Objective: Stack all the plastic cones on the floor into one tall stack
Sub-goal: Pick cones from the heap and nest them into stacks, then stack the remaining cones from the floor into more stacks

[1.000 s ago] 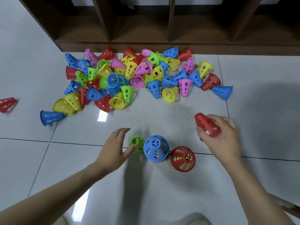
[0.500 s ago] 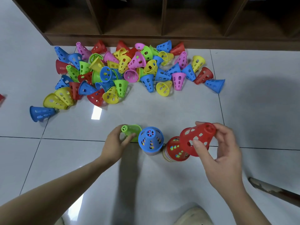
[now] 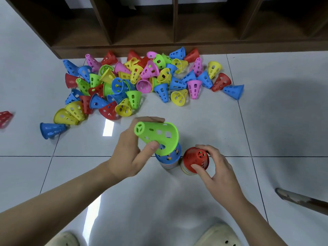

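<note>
In the last second your left hand (image 3: 129, 153) has picked up the green cone (image 3: 157, 136) from the floor and lifted it, tilted on its side, just above the blue-topped stack (image 3: 168, 158). Your right hand (image 3: 215, 166) has set its red cone onto the red-topped stack (image 3: 195, 161). So you now have two short stacks side by side, which must later be joined. The left grip pinches the green cone, thumb under the wide rim; the right grip curls around the red top cone. Most cones lie in the loose pile (image 3: 142, 82) near the shelf (image 3: 159, 23).
</note>
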Tool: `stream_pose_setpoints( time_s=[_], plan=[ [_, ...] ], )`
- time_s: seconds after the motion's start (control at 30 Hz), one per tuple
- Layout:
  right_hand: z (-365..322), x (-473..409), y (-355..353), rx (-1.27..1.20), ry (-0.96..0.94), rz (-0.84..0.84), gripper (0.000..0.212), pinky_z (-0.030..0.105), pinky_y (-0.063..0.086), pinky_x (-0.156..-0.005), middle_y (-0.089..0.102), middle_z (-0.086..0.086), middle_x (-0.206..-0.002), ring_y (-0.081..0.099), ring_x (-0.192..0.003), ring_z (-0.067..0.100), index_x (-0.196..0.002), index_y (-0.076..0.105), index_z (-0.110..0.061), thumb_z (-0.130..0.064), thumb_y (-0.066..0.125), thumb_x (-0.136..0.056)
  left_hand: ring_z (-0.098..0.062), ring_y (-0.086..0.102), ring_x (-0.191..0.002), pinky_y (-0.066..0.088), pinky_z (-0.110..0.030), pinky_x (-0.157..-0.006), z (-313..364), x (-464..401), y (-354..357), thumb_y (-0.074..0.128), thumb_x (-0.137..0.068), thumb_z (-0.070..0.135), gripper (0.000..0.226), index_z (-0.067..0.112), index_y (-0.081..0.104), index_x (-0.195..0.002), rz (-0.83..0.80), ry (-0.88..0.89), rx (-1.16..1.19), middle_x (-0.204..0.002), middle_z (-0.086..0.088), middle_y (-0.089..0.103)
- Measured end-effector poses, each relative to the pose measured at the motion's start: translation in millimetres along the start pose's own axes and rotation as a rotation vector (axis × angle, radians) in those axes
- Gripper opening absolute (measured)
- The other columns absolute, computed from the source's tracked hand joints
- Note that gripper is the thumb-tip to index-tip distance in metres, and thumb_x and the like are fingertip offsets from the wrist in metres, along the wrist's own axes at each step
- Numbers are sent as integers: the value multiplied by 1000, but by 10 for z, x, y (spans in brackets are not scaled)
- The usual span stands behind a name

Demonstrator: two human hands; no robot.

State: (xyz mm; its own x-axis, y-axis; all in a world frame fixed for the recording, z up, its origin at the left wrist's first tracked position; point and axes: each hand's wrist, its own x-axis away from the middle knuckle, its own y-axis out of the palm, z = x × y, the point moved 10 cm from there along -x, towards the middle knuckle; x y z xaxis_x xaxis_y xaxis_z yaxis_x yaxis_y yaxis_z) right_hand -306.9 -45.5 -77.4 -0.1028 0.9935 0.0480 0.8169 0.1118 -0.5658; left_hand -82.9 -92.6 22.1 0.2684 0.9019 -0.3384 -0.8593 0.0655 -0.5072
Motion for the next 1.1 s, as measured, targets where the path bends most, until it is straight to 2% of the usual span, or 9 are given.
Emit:
stream_pose_setpoints(
  time_s=[0.13, 0.2, 0.37, 0.5, 0.57, 0.73, 0.9, 1.0, 1.1],
  plan=[
    [16, 15, 9, 11, -5, 38, 49, 11, 36, -98, 57, -23, -126, 53, -119, 8, -128, 50, -41, -34, 74, -86, -13, 62, -112, 50, -33, -94, -54, 31, 309, 56, -95, 54, 52, 15, 58, -128, -249, -62, -89, -123, 4, 63],
    [21, 35, 10, 7, 1, 52, 49, 9, 35, -97, 57, -24, -126, 52, -117, 9, -128, 49, -42, -35, 74, -87, -10, 59, -112, 46, -29, -98, -165, 63, 442, 59, -92, 55, 53, 18, 58, -130, -325, -83, -179, -123, 8, 62],
    [-11, 70, 1, 16, 5, 77, 43, 9, 35, -96, 56, -27, -122, 53, -113, 8, -126, 48, -43, -37, 70, -90, -8, 52, -116, 32, -9, -102, -360, 132, 561, 60, -88, 60, 61, 20, 57, -134, -360, -81, -260, -124, 7, 63],
    [-37, 89, 10, 7, 12, 89, 45, 21, 41, -99, 54, -30, -123, 54, -113, 6, -125, 47, -41, -33, 72, -89, -6, 53, -120, 34, -11, -104, -444, 188, 600, 65, -82, 59, 68, 21, 55, -137, -346, -112, -190, -132, 10, 62],
    [-43, 102, 8, 4, 16, 95, 46, 27, 43, -99, 55, -29, -123, 55, -114, 6, -125, 47, -41, -32, 73, -88, -6, 55, -121, 38, -17, -104, -479, 206, 630, 66, -82, 59, 69, 22, 53, -139, -366, -130, -159, -134, 11, 60],
    [-52, 53, -15, -6, 68, 36, 48, 33, 47, -99, 61, -21, -122, 57, -114, 6, -125, 50, -36, -32, 77, -86, -4, 54, -121, 43, -24, -103, -471, 182, 639, 62, -87, 62, 69, 27, 45, -144, -464, -133, -179, -135, 13, 58],
    [-282, -41, -173, 28, 71, 24, 73, 9, 31, -102, 51, -26, -138, 43, -116, -18, -137, 41, -39, -50, 77, -75, -8, 42, -137, 32, -24, -113, -314, 72, 309, 41, -97, 65, 69, 27, 33, -153, -571, 23, -341, -152, 7, 45],
    [-725, -232, -360, 77, -19, 47, 75, 23, 34, -108, 51, -19, -141, 43, -122, -7, -140, 43, -32, -62, 67, -75, -10, 43, -135, 34, -26, -110, -239, -113, -195, 34, -101, 60, 62, 24, 36, -152, -500, 10, -423, -151, 5, 45],
    [-1298, -491, -478, 171, -138, 27, 71, 31, 37, -111, 50, -15, -144, 45, -132, 6, -142, 43, -33, -64, 61, -81, -15, 43, -135, 38, -33, -109, -158, -375, -826, 36, -100, 60, 62, 25, 36, -151, -465, -79, -565, -152, 2, 44]
  ],
)
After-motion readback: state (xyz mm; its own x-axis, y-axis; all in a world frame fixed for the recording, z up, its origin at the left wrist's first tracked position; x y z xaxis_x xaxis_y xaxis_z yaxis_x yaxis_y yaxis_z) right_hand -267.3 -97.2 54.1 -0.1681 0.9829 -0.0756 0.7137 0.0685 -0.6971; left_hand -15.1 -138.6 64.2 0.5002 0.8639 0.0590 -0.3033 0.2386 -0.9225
